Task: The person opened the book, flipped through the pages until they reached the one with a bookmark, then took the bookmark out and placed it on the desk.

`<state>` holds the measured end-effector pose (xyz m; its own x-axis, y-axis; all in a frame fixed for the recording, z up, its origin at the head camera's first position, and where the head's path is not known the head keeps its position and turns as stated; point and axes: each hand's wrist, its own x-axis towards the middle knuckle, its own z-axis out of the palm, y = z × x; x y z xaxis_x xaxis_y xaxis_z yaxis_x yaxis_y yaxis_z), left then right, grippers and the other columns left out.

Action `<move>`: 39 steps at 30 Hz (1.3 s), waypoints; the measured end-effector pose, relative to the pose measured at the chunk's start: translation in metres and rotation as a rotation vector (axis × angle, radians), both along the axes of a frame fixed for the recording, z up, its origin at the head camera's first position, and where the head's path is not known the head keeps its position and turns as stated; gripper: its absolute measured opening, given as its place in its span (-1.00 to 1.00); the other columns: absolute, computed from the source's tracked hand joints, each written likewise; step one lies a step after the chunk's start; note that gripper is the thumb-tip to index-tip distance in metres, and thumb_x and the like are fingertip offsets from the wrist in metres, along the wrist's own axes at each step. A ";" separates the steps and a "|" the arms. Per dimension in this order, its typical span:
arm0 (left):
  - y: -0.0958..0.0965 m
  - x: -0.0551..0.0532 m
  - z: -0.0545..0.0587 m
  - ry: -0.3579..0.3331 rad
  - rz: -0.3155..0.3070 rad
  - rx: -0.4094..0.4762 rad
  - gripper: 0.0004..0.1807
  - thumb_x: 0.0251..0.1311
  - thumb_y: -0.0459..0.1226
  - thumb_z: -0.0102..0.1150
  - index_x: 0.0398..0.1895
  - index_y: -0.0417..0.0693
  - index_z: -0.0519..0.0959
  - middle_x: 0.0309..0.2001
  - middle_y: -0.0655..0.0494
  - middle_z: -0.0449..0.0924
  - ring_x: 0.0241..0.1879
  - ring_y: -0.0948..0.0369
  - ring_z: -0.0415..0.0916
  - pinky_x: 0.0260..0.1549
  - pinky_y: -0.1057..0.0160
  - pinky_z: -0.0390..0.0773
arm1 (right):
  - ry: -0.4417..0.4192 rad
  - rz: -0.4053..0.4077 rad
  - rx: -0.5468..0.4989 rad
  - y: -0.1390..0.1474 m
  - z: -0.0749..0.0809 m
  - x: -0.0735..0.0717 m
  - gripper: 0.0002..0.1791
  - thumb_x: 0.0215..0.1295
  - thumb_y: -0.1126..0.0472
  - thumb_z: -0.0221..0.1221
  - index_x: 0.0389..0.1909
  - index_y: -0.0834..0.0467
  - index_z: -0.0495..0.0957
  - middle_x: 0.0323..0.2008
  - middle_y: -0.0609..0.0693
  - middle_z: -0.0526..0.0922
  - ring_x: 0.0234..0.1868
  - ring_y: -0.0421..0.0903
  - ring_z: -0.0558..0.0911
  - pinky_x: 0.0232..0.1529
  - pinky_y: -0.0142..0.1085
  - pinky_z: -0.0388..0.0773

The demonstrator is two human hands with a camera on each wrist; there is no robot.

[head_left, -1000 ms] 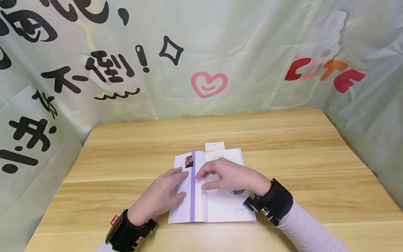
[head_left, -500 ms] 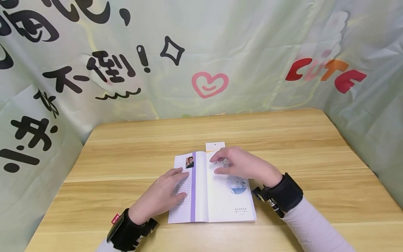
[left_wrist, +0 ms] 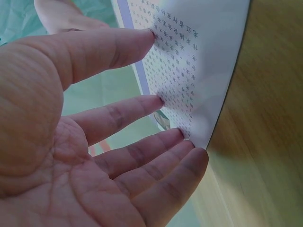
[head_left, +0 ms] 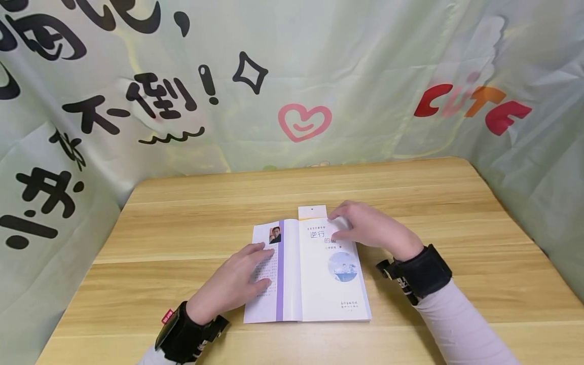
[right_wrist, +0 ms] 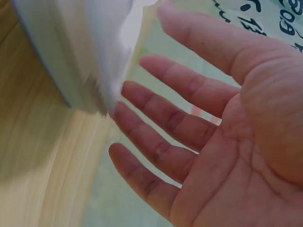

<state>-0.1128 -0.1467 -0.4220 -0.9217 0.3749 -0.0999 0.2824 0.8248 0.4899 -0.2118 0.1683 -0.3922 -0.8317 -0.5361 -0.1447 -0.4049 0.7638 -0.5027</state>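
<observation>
A book (head_left: 324, 299) lies open on the wooden table, its title page on the right with Chinese print and a round blue picture. On the left is the inside cover flap (head_left: 260, 306), with a purple stripe, a small portrait photo and lines of text. My left hand (head_left: 232, 281) rests on this flap, fingers spread and fingertips on the paper. At the upper right corner of the title page is my right hand (head_left: 371, 228), fingers loosely bent. In the right wrist view its fingertips are beside the page edges (right_wrist: 75, 56), with nothing gripped.
A white card (head_left: 312, 212) with a small hole sticks out past the book's top edge. The wooden table (head_left: 182, 218) extends around the book. A printed cloth (head_left: 365, 76) hangs behind and along both sides. Each wrist wears a black strap (head_left: 422, 271) with a camera.
My right hand has moved from over the book's fold across the title page to its upper right corner, uncovering the title and picture. The left hand has stayed on the flap.
</observation>
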 end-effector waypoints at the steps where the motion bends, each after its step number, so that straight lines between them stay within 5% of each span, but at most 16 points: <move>1: 0.000 0.000 0.000 0.001 0.000 0.000 -0.37 0.31 -0.26 0.48 0.44 -0.16 0.56 0.51 -0.24 0.45 0.49 -0.22 0.44 0.46 -0.25 0.48 | -0.006 -0.013 0.011 0.001 -0.001 -0.001 -0.52 0.38 0.16 0.45 0.25 0.26 0.69 0.24 0.23 0.69 0.20 0.12 0.65 0.24 0.02 0.67; 10: 0.000 0.000 0.000 0.008 -0.006 -0.008 -0.37 0.30 -0.26 0.48 0.43 -0.16 0.57 0.51 -0.23 0.46 0.49 -0.21 0.45 0.45 -0.25 0.49 | -0.010 -0.063 0.063 0.012 -0.004 -0.006 -0.42 0.42 0.11 0.42 0.35 0.30 0.60 0.26 0.27 0.65 0.18 0.14 0.64 0.27 0.05 0.64; 39: -0.001 0.001 0.001 0.008 -0.008 -0.010 -0.36 0.30 -0.26 0.48 0.44 -0.15 0.56 0.51 -0.24 0.45 0.50 -0.23 0.43 0.45 -0.28 0.47 | 0.015 -0.061 0.065 0.013 -0.008 -0.011 -0.56 0.39 0.15 0.45 0.20 0.23 0.70 0.00 0.11 0.71 -0.06 0.02 0.59 0.05 -0.11 0.60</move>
<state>-0.1117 -0.1476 -0.4211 -0.9194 0.3814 -0.0962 0.2930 0.8272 0.4794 -0.2226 0.1813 -0.4004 -0.8646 -0.4745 -0.1652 -0.3638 0.8180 -0.4455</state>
